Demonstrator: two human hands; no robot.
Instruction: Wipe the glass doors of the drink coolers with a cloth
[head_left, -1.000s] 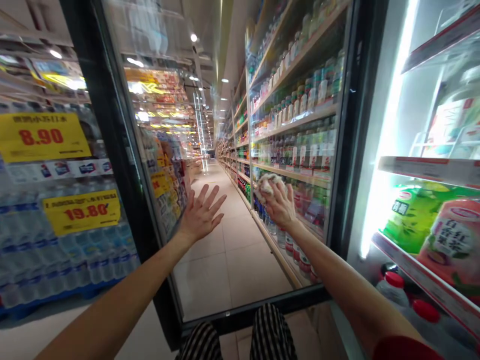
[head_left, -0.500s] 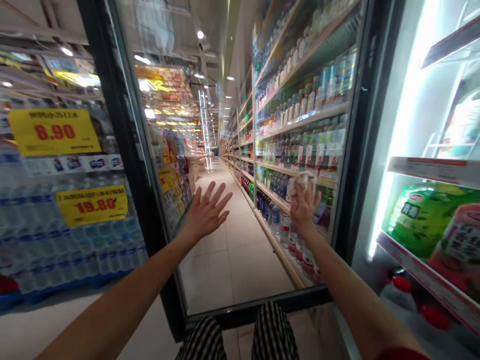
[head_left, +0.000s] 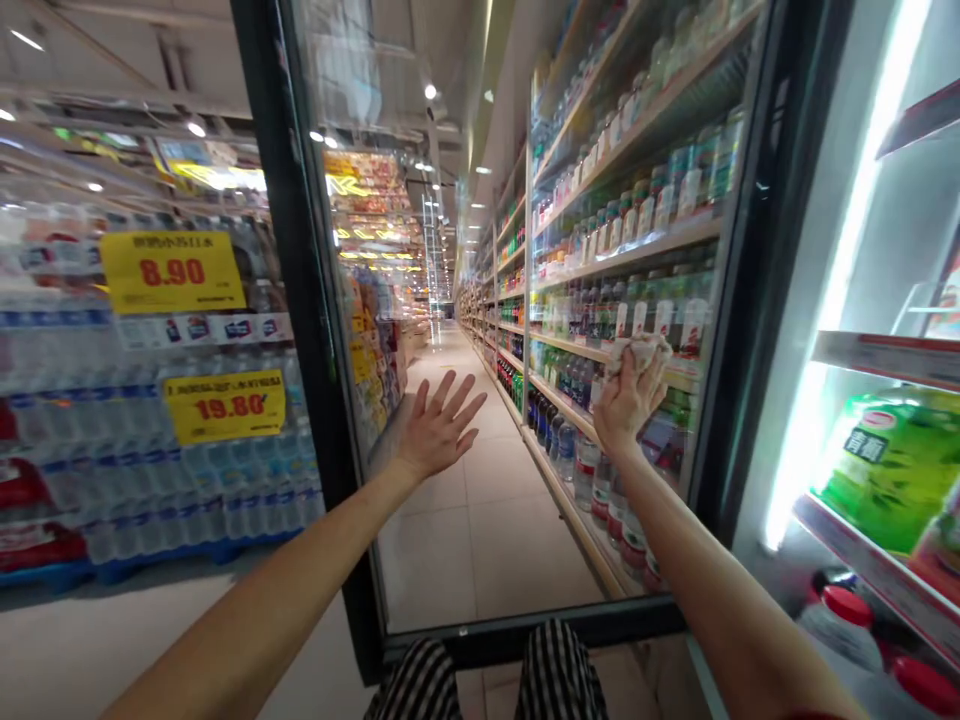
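A glass door [head_left: 431, 575] in a black frame stands in front of me. My left hand [head_left: 439, 430] is spread with its fingers apart, flat at the left half of the pane, holding nothing. On the right half, my right hand [head_left: 622, 408] presses a crumpled whitish cloth [head_left: 643, 352] to the glass. The cloth shows above and between its fingers, and the palm side is hidden. Through the pane I see an aisle and shelves of bottles [head_left: 600, 235], partly see-through and partly reflected.
A lit fridge shelf [head_left: 870, 530] with green packs [head_left: 889, 470] and red-capped jugs [head_left: 844, 625] is close on my right. Stacked water bottles [head_left: 135, 520] with yellow price signs [head_left: 225, 405] stand to the left. My knees [head_left: 559, 675] are at the door's bottom edge.
The view has turned slightly left, so the scene sits further right. My right hand and the cloth have shifted a little up and right on the glass. My left hand stays spread in place.
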